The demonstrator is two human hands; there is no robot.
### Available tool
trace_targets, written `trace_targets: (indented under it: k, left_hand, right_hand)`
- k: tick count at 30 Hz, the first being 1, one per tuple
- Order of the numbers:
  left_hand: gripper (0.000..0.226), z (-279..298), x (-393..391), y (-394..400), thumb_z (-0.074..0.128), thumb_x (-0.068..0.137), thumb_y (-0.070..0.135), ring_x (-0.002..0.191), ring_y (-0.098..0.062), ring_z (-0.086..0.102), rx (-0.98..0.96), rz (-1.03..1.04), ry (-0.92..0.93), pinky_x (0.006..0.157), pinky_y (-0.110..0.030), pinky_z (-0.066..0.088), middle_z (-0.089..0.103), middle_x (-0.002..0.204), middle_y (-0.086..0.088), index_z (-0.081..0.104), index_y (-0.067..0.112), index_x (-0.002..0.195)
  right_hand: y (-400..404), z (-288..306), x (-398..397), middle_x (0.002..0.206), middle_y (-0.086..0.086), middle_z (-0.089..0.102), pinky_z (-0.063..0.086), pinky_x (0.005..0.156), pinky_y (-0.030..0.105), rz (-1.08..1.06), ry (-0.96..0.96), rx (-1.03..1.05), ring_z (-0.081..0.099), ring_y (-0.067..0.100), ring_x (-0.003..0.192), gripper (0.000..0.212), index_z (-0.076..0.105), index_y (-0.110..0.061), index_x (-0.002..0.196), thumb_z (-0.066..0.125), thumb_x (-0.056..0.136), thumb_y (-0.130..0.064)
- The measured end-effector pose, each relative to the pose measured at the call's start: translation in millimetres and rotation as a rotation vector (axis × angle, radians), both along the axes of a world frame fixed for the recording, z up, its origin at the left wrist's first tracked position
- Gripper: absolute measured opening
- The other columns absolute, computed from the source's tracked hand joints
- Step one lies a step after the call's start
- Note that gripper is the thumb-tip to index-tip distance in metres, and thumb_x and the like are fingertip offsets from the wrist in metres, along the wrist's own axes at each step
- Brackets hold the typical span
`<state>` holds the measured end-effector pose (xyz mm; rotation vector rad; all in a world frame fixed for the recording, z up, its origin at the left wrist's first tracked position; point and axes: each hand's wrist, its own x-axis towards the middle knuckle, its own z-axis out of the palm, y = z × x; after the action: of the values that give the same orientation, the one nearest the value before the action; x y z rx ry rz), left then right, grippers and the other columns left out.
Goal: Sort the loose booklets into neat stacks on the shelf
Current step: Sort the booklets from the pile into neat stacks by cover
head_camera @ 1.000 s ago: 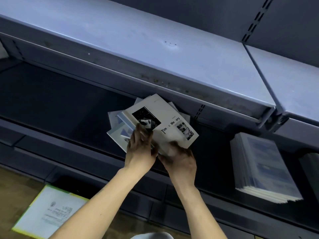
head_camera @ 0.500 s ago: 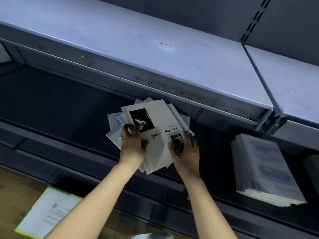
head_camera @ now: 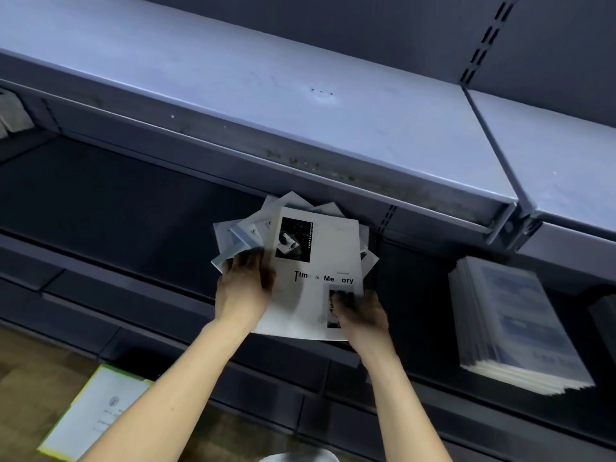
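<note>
Change: Since a second ago the top booklet has swung from a slanted lie to nearly square with the shelf edge, and the right hand has shifted from its near edge to its near right corner.
Top booklet: white cover with a dark camera photo and a title partly readable as "Time & Memory". It lies on a fanned pile of loose booklets on the dark lower shelf, about midway along it.
Direction: its long axis runs near to far, title upright to the viewer, top edge pointing at the back of the shelf.
Left hand: curled over the left edge of the pile, gripping it; blurred by motion.
Right hand: fingers lie on the cover's near right corner; blur hides whether they pinch or only press.
Pile beneath: corners stick out left, far and right at different angles.
Risk: the near edge overhangs the shelf lip, so squaring it with an uneven push could slide slick covers off onto the floor.
Neat stack: well apart to the right on the same shelf.
Upper shelf: pale metal, overhanging the pile.
Floor: a green-edged sheet lies near left.
</note>
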<state>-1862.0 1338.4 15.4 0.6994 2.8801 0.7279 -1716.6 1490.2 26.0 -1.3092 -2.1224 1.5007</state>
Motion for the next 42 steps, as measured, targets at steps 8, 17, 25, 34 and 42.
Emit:
trace_targets:
  k: [8,17,25,34,42]
  left_hand:
    - [0.049,10.9,19.7,-15.2,0.046,0.098,0.037,0.130,-0.031,0.037,0.048,-0.047,-0.032,0.097,-0.043,0.042,0.042,0.146,-0.003,0.038,0.030,0.146]
    - [0.040,31.0,22.6,-23.6,0.053,0.095,0.036,0.134,-0.031,0.037,0.021,-0.196,0.085,0.101,-0.047,0.041,0.040,0.150,0.000,0.054,0.026,0.134]
    - [0.046,40.7,42.1,-2.3,0.057,0.091,0.028,0.130,-0.032,0.040,0.043,-0.406,0.128,0.103,-0.049,0.041,0.045,0.146,0.000,0.053,0.024,0.137]
    - [0.050,48.1,91.2,39.8,0.053,0.095,0.034,0.137,-0.027,0.038,0.006,-0.632,0.117,0.109,-0.046,0.037,0.041,0.151,0.001,0.045,0.027,0.144]
    - [0.059,66.6,169.3,79.6,0.052,0.096,0.040,0.136,-0.032,0.038,-0.058,-0.730,0.091,0.107,-0.047,0.038,0.030,0.157,-0.003,0.032,0.029,0.151]
  right_hand:
    - [-18.8,8.7,14.7,0.092,-0.006,0.063,0.062,0.062,0.045,-0.036,0.064,0.050,0.065,0.010,0.075,0.015,0.048,-0.021,0.117,0.047,0.102,-0.019]
    - [-29.5,17.1,48.1,0.104,-0.007,0.070,0.062,0.067,0.047,-0.262,0.286,0.019,0.069,0.020,0.094,0.020,0.061,-0.033,0.115,0.057,0.097,-0.026]
    - [-34.2,19.0,107.4,0.097,0.001,0.071,0.062,0.065,0.043,-0.472,0.372,0.036,0.067,0.020,0.089,0.008,0.062,-0.028,0.098,0.057,0.098,-0.022]
    - [-22.2,30.6,180.0,0.093,-0.003,0.074,0.061,0.064,0.046,-0.649,0.410,0.078,0.072,0.025,0.087,0.014,0.066,-0.031,0.101,0.056,0.100,-0.021]
    - [-7.8,39.6,260.5,0.092,-0.002,0.075,0.059,0.071,0.051,-0.740,0.431,0.097,0.072,0.026,0.086,0.013,0.068,-0.027,0.103,0.057,0.100,-0.020]
